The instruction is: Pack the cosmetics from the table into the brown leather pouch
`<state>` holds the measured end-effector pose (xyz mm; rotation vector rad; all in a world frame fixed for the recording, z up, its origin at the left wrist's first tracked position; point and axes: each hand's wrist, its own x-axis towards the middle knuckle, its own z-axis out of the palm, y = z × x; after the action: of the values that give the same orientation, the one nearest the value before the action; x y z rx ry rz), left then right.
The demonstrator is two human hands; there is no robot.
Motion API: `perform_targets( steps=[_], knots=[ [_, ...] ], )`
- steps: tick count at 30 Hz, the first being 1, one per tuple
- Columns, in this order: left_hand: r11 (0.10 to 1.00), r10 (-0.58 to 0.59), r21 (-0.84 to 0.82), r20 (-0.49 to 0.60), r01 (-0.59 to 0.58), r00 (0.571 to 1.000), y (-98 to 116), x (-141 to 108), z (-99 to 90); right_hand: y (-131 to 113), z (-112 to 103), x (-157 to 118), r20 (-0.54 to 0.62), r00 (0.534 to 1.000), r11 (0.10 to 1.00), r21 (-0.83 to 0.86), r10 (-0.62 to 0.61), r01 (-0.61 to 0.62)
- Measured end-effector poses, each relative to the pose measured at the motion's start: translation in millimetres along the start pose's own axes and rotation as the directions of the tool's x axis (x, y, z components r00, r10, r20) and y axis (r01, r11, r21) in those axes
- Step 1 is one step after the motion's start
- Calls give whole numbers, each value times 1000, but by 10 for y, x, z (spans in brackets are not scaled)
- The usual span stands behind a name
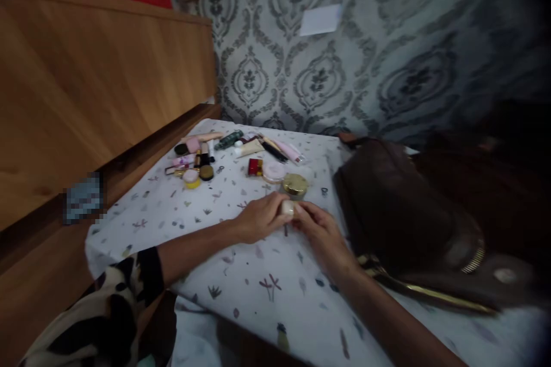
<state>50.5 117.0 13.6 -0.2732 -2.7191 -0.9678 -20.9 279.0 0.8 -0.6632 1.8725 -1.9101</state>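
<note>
Over the middle of the printed white cloth, my left hand (259, 219) and my right hand (322, 234) meet around a small cream-white rounded item (287, 207). Fingers of both hands are closed on it, and its lower part is hidden by them. Its exact kind is not clear. Just beyond the fingertips stands a round jar with a gold lid (295, 183). Behind that lie a pale pink round compact (274, 171) and a small red box (255, 167).
Cosmetic tubes and pencils (275, 151) lie at the back. Farther left are several more tubes and a yellow-based jar (191, 178). A dark brown leather bag (396, 212) fills the right side. A wooden panel (107, 74) rises at left, patterned wallpaper (318, 77) behind.
</note>
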Motion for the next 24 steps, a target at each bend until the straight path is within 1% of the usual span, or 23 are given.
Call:
perform_targets(
  steps=[2, 4, 6, 8, 11, 15, 18, 21, 24],
  knots=[
    [998, -52, -29, -5, 51, 999, 9, 7, 3, -14, 6, 3, 7, 1000, 1000, 16, -15, 15],
    [989, -117, -97, -15, 115, 993, 3, 15, 5, -12, 3, 16, 24, 996, 996, 9, -88, 88],
    [976, -142, -171, -26, 135, 990, -12, 22, 2, 2, -3, 26, 36, 986, 987, 32, -160, 159],
    [962, -142, -238, -28, 131, 990, -31, 24, -3, 22, -4, 31, 52, 981, 979, 88, -189, 184],
    [943, -134, -311, -22, 120, 991, -51, 18, -11, 46, 0, 40, 58, 980, 971, 154, -192, 181],
    [944, -105, -321, -76, 75, 992, -66, -3, 3, 68, -3, 78, 33, 983, 961, 220, -179, 168],
    [941, -111, -330, -90, 76, 990, -73, -24, 25, 90, -9, 104, 26, 986, 951, 269, -162, 149],
    [937, -117, -338, -82, 82, 990, -68, -33, 33, 104, -8, 105, 30, 988, 951, 279, -151, 136],
    [927, -127, -363, -67, 95, 990, -57, -24, 27, 98, -5, 95, 18, 984, 958, 233, -179, 170]
  ],
)
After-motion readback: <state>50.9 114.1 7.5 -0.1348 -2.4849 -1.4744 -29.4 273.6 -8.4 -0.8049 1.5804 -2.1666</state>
